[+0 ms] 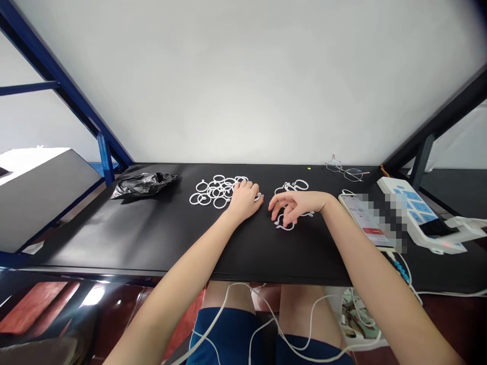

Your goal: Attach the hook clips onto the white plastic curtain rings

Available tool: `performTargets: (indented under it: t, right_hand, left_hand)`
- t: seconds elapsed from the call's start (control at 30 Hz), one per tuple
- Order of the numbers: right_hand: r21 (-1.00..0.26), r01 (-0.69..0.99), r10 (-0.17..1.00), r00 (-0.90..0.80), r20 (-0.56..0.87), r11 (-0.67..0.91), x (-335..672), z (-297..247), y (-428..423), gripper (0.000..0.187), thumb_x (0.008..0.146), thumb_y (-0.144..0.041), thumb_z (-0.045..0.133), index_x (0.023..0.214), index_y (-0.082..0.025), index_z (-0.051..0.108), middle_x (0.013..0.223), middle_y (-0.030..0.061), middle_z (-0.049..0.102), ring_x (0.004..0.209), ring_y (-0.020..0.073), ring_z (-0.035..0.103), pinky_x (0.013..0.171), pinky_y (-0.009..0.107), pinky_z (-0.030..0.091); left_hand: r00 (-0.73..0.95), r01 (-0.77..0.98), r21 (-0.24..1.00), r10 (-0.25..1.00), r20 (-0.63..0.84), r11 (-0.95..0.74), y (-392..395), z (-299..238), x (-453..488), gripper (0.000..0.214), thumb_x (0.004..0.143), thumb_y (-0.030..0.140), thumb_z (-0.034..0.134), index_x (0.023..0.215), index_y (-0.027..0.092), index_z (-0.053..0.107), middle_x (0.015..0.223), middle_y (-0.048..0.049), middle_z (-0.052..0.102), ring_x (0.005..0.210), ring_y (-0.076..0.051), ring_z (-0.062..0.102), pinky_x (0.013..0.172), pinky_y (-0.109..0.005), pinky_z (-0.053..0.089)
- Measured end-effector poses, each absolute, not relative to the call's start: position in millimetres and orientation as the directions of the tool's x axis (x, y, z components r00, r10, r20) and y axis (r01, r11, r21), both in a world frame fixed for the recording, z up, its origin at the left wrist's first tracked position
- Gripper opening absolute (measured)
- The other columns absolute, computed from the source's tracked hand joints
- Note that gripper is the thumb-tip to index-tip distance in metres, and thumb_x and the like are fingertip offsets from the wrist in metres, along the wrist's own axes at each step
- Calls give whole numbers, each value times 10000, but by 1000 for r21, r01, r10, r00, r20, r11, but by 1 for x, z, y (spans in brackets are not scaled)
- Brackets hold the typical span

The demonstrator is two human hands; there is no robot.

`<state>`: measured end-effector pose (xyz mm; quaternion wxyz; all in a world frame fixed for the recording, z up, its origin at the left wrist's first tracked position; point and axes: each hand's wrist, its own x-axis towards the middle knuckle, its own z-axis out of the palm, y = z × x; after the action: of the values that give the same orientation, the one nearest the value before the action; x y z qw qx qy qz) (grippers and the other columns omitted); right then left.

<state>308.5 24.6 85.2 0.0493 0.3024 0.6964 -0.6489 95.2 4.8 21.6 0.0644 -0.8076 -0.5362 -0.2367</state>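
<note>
My left hand [246,199] rests at the right edge of a loose pile of white curtain rings [215,191], each with a small eyelet. Its fingers are curled, and part of a white ring [258,196] shows between thumb and fingers. To the right, my right hand [292,204] hangs palm down with fingers bent and apart. Just under its fingertips lies another white ring [285,227] on the black table [243,248]. More rings [302,184] lie behind that hand, partly hidden by it.
A crumpled black plastic bag [144,185] lies at left. On the right are eyeglasses [353,174], a phone [367,220] and a white power strip [418,213]. White cables [279,329] hang over my lap below the table edge. A pale wall [243,101] stands behind.
</note>
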Motion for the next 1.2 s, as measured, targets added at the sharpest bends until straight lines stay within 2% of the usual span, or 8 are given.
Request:
performTargets:
  t: [0.1, 0.23, 0.3, 0.47, 0.67, 0.83, 1.0, 1.2]
  right_hand:
    - [-907, 422, 404, -830, -385, 1, 298, 79, 21, 460, 670, -309, 792, 1044, -175, 561, 1075, 96, 678, 867, 171, 697, 724, 262, 561]
    - [-909, 412, 598, -745, -295, 64, 277, 70, 13, 388, 627, -257, 800, 936, -158, 586, 909, 70, 704, 779, 180, 704, 627, 242, 539]
    - [-922, 377, 699, -684, -208, 94, 268, 65, 9, 294, 634, -229, 776, 857, -155, 600, 891, 61, 701, 787, 180, 708, 657, 249, 540]
    - [-876, 386, 788, -615, -11, 289, 256, 61, 0, 120, 661, -161, 690, 739, -167, 599, 775, 19, 690, 725, 164, 696, 655, 251, 520]
    - [-703, 444, 786, -556, 271, 556, 256, 56, 1, 70, 732, -158, 599, 790, -185, 629, 703, -6, 647, 579, 114, 601, 566, 237, 475]
    - [-674, 435, 800, -377, 466, 598, 261, 45, 15, 70, 764, -201, 589, 814, -189, 637, 729, 11, 643, 589, 127, 598, 543, 246, 474]
    - [-666, 445, 799, -277, 534, 599, 266, 43, 17, 132, 827, -304, 584, 785, -207, 663, 850, 54, 665, 715, 175, 630, 584, 288, 504]
    - [-679, 462, 818, -240, 523, 571, 264, 46, 11, 187, 860, -335, 539, 809, -231, 685, 980, 70, 689, 910, 220, 643, 666, 324, 547]
  left_hand:
    - [288, 895, 189, 846, 449, -405, 5, 22, 94, 167, 850, 350, 575, 806, 193, 537, 883, -68, 614, 938, -255, 517, 849, -402, 370]
    - [275, 899, 201, 859, 431, -389, 6, 23, 93, 158, 826, 344, 588, 819, 193, 542, 896, -78, 610, 951, -270, 512, 845, -412, 366]
    - [276, 903, 195, 864, 420, -384, 7, 23, 92, 135, 812, 316, 593, 837, 191, 547, 914, -85, 606, 958, -276, 508, 836, -414, 364]
    - [255, 910, 210, 883, 393, -357, 6, 23, 92, 92, 811, 270, 579, 854, 195, 547, 932, -81, 593, 958, -268, 501, 833, -404, 364]
    - [217, 894, 265, 865, 452, -362, 3, 26, 91, 74, 864, 274, 555, 870, 204, 530, 961, -65, 581, 990, -253, 489, 851, -392, 359]
    - [169, 849, 319, 789, 590, -421, -2, 36, 95, 103, 939, 277, 457, 904, 201, 516, 930, -48, 597, 914, -214, 503, 836, -368, 359]
    - [242, 774, 324, 727, 642, -544, -13, 44, 103, 175, 979, 292, 386, 920, 196, 520, 920, -38, 620, 894, -186, 518, 858, -350, 360]
    - [329, 740, 305, 718, 613, -599, -15, 42, 109, 142, 952, 269, 433, 939, 196, 554, 939, -54, 626, 917, -195, 537, 854, -359, 385]
